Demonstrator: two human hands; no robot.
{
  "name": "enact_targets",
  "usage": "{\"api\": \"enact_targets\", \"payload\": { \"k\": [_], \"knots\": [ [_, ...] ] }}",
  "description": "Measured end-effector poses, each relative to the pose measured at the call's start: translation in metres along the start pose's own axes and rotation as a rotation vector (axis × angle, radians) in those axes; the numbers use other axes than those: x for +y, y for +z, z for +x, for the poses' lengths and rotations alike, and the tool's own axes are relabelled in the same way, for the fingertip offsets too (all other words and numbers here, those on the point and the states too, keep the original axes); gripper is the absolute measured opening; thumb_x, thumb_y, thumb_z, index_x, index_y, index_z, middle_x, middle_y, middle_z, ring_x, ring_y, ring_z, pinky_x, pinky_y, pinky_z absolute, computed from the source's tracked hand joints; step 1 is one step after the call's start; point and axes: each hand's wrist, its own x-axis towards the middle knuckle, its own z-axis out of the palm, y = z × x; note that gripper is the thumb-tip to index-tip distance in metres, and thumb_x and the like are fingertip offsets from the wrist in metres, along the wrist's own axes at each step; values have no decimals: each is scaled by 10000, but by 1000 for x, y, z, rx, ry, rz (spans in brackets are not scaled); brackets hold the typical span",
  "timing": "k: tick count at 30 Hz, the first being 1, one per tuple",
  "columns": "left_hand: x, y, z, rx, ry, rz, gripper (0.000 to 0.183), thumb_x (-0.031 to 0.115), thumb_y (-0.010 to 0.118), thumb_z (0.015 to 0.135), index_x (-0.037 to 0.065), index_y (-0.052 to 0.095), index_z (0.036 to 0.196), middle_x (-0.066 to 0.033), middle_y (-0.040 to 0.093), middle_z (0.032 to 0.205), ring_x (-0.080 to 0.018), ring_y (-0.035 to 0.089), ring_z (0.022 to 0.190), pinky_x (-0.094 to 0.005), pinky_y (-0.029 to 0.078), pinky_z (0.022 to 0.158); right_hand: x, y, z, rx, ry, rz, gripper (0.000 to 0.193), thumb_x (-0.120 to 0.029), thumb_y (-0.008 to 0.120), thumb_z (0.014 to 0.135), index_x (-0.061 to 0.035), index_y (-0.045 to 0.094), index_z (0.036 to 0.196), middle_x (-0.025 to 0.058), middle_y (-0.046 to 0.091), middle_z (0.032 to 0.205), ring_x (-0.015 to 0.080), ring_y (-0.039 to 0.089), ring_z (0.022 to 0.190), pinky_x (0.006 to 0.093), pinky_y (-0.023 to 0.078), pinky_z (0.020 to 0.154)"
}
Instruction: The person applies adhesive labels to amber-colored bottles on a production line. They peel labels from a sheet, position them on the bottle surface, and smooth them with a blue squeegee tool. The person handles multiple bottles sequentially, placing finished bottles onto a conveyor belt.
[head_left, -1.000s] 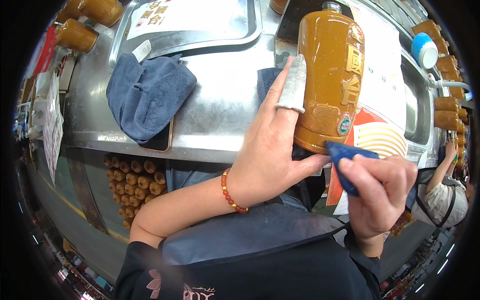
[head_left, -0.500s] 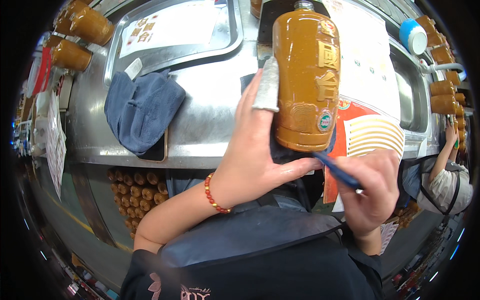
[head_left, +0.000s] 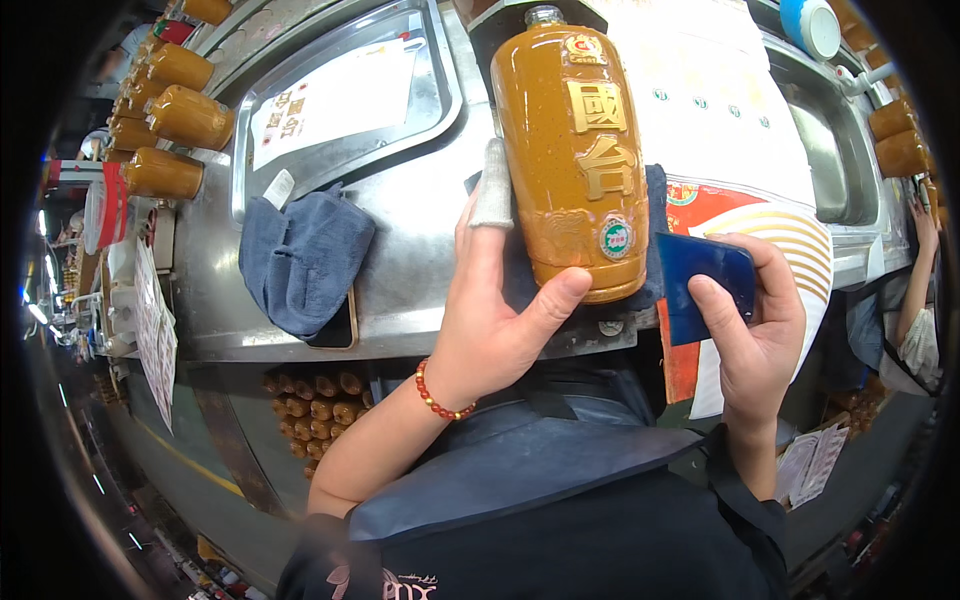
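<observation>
A large amber-brown bottle [head_left: 545, 140] with raised gold characters and a round green-and-white sticker lies on its side, its neck pointing away from me. My left hand [head_left: 490, 310] steadies it, the thumb on its base edge and the fingers along its left side. A grey cloth finger cover [head_left: 492, 190] sits on one of those fingers. To the right of the base, my right hand [head_left: 760, 350] pinches a flat blue scraper [head_left: 690, 290] between thumb and fingers, apart from the bottle. A dark blue cloth [head_left: 654, 215] shows partly under the bottle.
A folded blue cloth [head_left: 305, 260] lies over a phone [head_left: 345, 325] at left, beside a metal tray [head_left: 445, 100] with a printed sheet [head_left: 330, 100]. At right are printed sheets [head_left: 720, 140] and a sink [head_left: 835, 160]. More brown bottles [head_left: 190, 115] stand far left; a person's arm [head_left: 915, 270] shows far right.
The scraper has turned from edge-on to flat toward me and moved off the bottle's base. My left thumb has come up onto the base edge. The view has shifted slightly.
</observation>
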Motion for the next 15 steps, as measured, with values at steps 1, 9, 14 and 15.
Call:
{"api": "enact_targets", "payload": {
  "k": [1,9,14,15],
  "knots": [
    [1,-1,1,15,-30,-85,816,331,676,1008,-58,247,1584,-232,345,1555,-340,301,1467,-439,235,1214,-2,3,1,-24,9,20,313,36,736,913,31,611,1200,54,670,1050,89,633,935,227,523,833],
    [15,-2,4,83,-4,-98,665,266,639,1029,-83,351,1518,-213,489,1396,-325,424,1339,-433,302,1155,13,1,9,8,163,-24,190,-36,746,924,-3,662,1091,14,688,881,65,649,758,207,537,662],
    [21,-5,10,-75,161,252,1064,234,811,886,-49,103,1627,-227,238,1650,-319,248,1533,-423,207,1248,1,5,-1,11,92,144,161,-23,727,938,27,652,1071,25,680,918,63,638,793,212,533,703],
    [28,-1,11,-61,231,388,1135,257,859,838,-54,102,1625,-233,248,1643,-328,244,1534,-426,209,1248,4,7,-1,-31,54,100,156,-31,732,937,20,657,1064,25,673,947,60,631,815,212,526,720]
  ]
}}
